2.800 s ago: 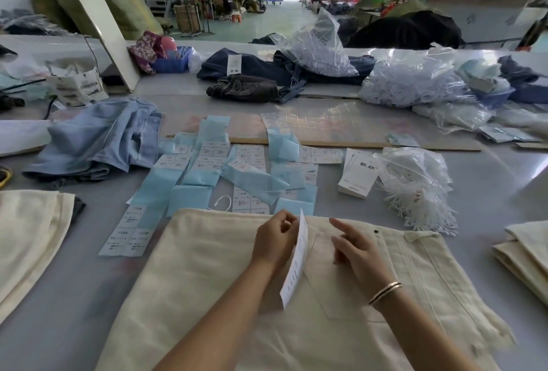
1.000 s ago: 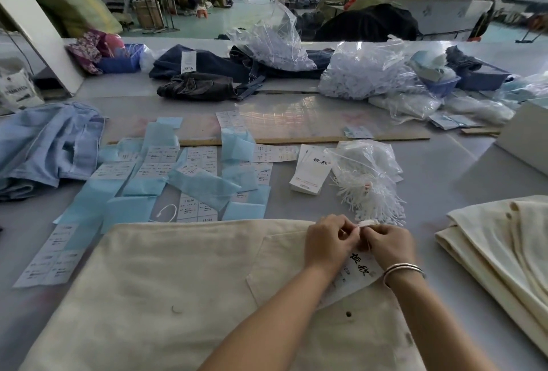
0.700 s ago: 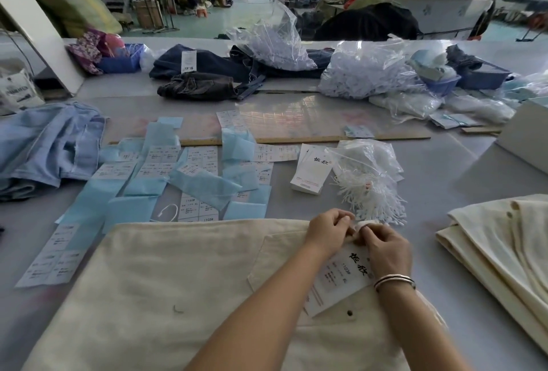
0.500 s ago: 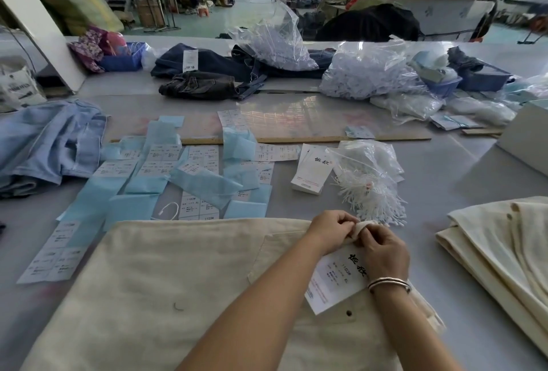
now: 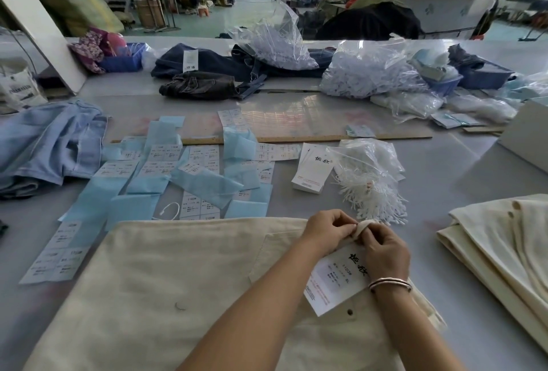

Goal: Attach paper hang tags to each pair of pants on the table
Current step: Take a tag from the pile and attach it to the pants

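Hang tag lies face up on the cream pants, its top end tucked under the two hands where they meet at the waistband. The left hand and the right hand each have a pinching grip on a small raised fold of cream cloth, most likely a belt loop, fingertips almost touching across it. Whether a fastener string is already through the loop cannot be told; the fingers hide it.

To do this step well, I judge the loop should be kept lifted clear of the waistband with one hand while the other feeds and closes the fastener, so only the loop is caught and not the cloth beneath. The tag should end up hanging free below the loop, printed side out.

From the grip, the tag runs down toward the person, passing under the right wrist with its bracelet and ending near a dark button. Just beyond the hands on the counter lies a bundle of white fasteners spilling from a clear bag, with a stack of spare tags beside it. More folded cream pants wait at the right.
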The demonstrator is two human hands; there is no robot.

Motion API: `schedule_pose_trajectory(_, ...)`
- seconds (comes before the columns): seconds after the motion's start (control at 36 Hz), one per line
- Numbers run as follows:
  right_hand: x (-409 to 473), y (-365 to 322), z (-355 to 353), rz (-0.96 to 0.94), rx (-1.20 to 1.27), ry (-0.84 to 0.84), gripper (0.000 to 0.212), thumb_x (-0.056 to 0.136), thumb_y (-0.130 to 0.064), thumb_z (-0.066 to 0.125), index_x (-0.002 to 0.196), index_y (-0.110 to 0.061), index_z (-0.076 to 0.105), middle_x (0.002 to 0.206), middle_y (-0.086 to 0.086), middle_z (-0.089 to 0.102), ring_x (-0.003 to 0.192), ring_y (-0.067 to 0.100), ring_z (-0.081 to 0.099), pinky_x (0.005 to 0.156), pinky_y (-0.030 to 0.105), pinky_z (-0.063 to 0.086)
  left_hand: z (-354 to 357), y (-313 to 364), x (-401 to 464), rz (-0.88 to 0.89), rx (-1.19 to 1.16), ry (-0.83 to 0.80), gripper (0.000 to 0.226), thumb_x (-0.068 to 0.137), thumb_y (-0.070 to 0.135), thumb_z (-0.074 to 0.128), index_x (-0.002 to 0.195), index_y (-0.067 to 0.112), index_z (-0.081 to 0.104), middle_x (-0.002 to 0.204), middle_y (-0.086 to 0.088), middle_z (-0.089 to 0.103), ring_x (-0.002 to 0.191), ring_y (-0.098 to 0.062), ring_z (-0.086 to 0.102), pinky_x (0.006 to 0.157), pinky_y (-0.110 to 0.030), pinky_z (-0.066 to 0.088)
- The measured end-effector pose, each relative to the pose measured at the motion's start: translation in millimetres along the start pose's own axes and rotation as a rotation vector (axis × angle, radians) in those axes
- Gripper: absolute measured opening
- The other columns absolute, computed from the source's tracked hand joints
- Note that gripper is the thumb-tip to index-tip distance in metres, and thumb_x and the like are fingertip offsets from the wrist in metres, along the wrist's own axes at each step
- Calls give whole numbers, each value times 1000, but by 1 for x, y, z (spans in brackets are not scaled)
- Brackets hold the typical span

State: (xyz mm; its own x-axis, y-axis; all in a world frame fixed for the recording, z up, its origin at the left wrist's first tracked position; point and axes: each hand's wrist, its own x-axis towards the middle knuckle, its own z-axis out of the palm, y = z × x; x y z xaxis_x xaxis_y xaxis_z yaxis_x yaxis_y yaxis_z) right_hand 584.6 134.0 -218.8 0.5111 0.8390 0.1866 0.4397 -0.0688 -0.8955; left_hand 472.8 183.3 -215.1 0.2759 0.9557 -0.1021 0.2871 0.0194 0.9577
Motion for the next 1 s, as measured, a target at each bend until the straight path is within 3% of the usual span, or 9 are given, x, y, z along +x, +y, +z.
schedule_pose_trajectory(0.06,0,-1,-1,13,3,-17,19,83,-13,67,74,-30,66,69,-3,64,65,15,57,63,27,40,2,-2,0,21,11,58,7,87,22,68,91,16,71,85,4,68,80,-7,61,79,-19,48)
schedule_pose_trajectory(0.17,3,-2,-16,92,91,-139,9,84,-14,69,76,-18,67,74,2,67,66,17,59,62,29,46,3,-5,-1,4,-88,98,8,91,21,63,83,24,64,85,5,70,85,-12,65,86,-28,52)
schedule_pose_trajectory(0.31,5,-7,-57,251,354,-235,16,88,7,56,90,-7,64,74,11,61,40,2,50,41,13,42,3,-1,0,-101,-317,108,14,96,15,56,83,18,60,83,-2,70,79,-19,64,87,-42,55)
schedule_pose_trajectory(0.44,-2,-11,-90,316,595,-302,22,89,13,49,92,-4,62,70,11,69,56,10,66,57,16,55,2,4,-3,-107,-418,193,12,99,15,51,90,16,58,85,5,71,65,-5,61,63,-17,52)
schedule_pose_trajectory(0.56,-5,-11,-96,374,753,-350,30,87,17,44,95,-2,66,83,13,73,74,17,72,69,22,58,-6,12,-11,-72,-463,182,13,101,12,46,92,14,54,82,3,70,60,-1,59,55,-11,46)
schedule_pose_trajectory(0.64,-7,-14,-90,366,857,-398,41,80,21,43,85,-5,76,93,17,73,85,21,71,74,26,58,-8,17,-16,-44,-426,139,9,99,10,48,96,12,57,78,0,64,60,0,57,57,-10,45)
schedule_pose_trajectory(0.78,-6,-27,-76,312,894,-404,26,72,6,56,84,-4,76,95,21,72,90,26,71,73,26,58,-3,26,-30,13,-479,17,11,96,9,54,97,13,64,75,5,59,64,1,56,64,-12,46)
schedule_pose_trajectory(0.89,-3,-37,-65,228,822,-358,18,70,-8,63,83,-8,76,85,17,73,72,21,72,61,21,56,-2,27,-40,68,-513,-78,14,96,8,55,106,10,64,75,5,62,70,-1,58,69,-14,46)
schedule_pose_trajectory(1.0,6,-45,-51,89,673,-331,21,68,-19,67,88,-15,71,80,8,74,51,9,59,51,14,48,-10,30,-41,100,-561,-110,17,97,3,49,109,13,56,71,6,61,69,-6,57,69,-18,46)
